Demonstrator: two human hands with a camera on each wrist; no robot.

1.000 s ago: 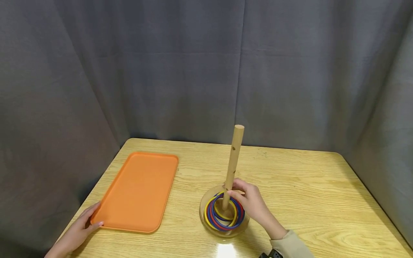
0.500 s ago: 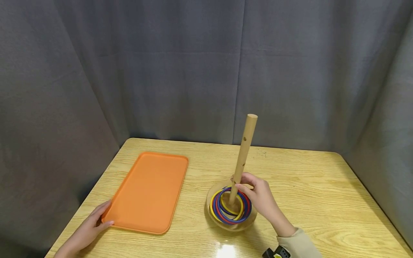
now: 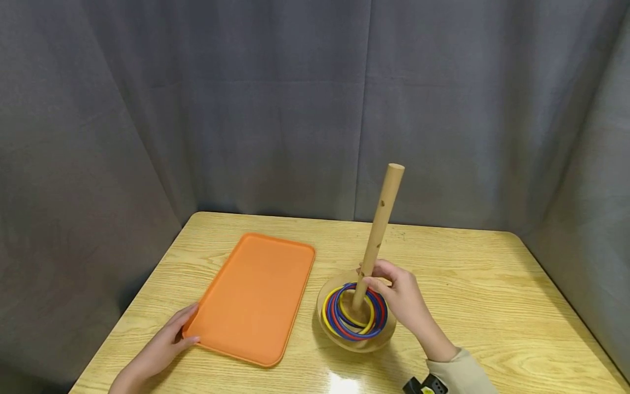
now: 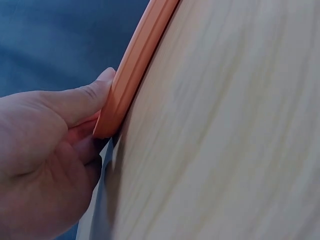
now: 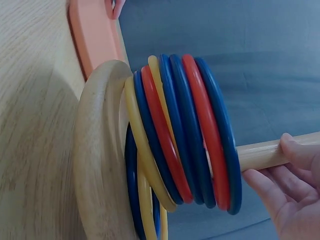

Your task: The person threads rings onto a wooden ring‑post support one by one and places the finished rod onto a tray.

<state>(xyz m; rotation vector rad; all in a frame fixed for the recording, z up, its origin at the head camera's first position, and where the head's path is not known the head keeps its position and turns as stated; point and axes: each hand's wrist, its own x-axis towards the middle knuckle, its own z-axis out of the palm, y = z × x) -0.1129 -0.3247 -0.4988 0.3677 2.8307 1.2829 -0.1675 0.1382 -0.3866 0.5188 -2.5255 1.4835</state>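
A wooden ring-toss stand with its tall post leans to the right in the head view. Several blue, red and yellow rings are threaded over the post near its round base. Thumb and fingers of my right hand grip the post just above the rings. A shadow beside the base suggests it is off the table. At the left, my left hand pinches the near-left corner of a flat orange tray. In the left wrist view, the thumb is on the tray's rim and the other fingers are partly hidden behind it.
The wooden table has rounded far corners. Grey curtains hang behind it and along both sides. The tray's right edge lies a short way left of the stand's base.
The left hand has moved the tray to the right, turning it slightly. The right hand has moved the stand right and a little up in the head view, its rings still around the post.
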